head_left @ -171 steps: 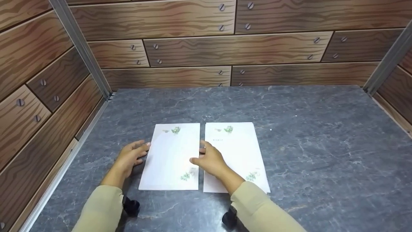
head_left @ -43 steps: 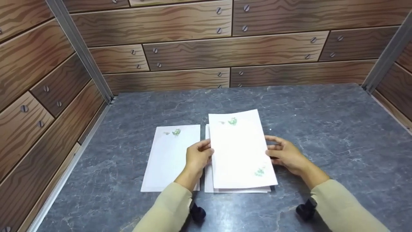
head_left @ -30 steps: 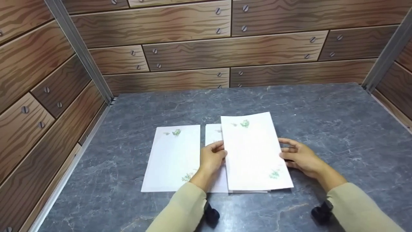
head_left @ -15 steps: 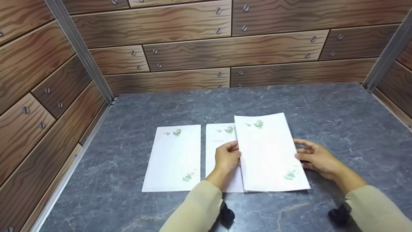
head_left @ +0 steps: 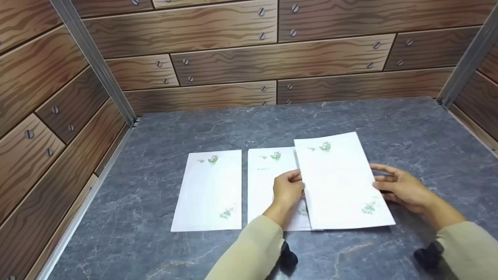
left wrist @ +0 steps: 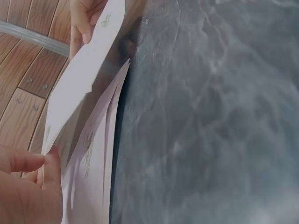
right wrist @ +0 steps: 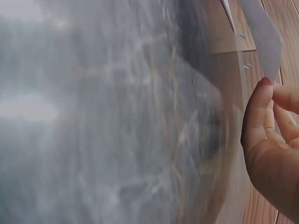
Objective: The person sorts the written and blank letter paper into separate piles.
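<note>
A white sheet of paper with small green plant prints is held up between both hands, tilted slightly above the table. My left hand pinches its left edge, thumb on top and fingers behind. On the opposite edge, my right hand pinches the paper between thumb and fingers. Partly beneath the held sheet lies a small stack of matching papers, and the left wrist view shows a gap between that stack and the raised sheet. Further left lies another matching white paper, untouched.
The papers rest on a dark grey marbled tabletop. Wood-plank patterned walls enclose it at the back and sides, with metal corner posts. A black wrist device hangs below the left sleeve.
Earlier, both hands were at the left paper. Since then they have come to hold a sheet over the right stack and carried it rightward, uncovering more of that stack.
</note>
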The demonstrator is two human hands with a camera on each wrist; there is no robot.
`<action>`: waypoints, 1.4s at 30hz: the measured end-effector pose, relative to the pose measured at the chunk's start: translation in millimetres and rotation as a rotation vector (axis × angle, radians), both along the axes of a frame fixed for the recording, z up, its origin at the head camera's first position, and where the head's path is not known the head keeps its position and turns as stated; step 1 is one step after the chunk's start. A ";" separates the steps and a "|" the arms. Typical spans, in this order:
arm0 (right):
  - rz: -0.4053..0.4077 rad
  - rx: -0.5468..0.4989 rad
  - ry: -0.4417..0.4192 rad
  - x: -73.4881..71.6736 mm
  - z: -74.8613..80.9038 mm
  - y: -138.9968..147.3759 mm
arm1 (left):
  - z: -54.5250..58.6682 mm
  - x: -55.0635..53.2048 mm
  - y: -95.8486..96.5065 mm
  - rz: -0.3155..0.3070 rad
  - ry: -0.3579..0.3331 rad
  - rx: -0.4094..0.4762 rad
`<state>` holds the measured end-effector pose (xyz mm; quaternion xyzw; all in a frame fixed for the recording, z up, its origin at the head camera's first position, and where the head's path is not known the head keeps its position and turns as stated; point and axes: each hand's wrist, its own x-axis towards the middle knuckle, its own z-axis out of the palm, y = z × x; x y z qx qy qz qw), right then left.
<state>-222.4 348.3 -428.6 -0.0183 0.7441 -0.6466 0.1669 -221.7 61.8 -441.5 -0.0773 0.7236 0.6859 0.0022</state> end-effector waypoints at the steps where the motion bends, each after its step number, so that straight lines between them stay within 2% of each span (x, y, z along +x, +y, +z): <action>1: 0.000 0.004 -0.002 0.0 0.0 2.3 | -0.2 -0.2 2.1 0.002 -0.002 0.001; 7: 0.001 0.014 0.006 0.2 -1.4 14.8 | 1.5 -0.5 14.8 0.015 -0.040 0.048; 14: -0.016 0.042 0.002 1.1 -1.5 25.2 | 2.7 0.6 24.8 0.014 -0.025 0.022; 27: -0.033 0.167 0.025 -1.7 -5.4 29.9 | 5.4 1.1 29.9 -0.018 -0.076 0.066; 35: -0.060 0.256 0.094 -0.5 -9.5 30.7 | 8.1 4.5 32.3 -0.030 -0.055 -0.016; 42: -0.093 0.292 0.109 1.6 -10.3 31.9 | 9.5 5.6 36.4 -0.031 -0.041 -0.060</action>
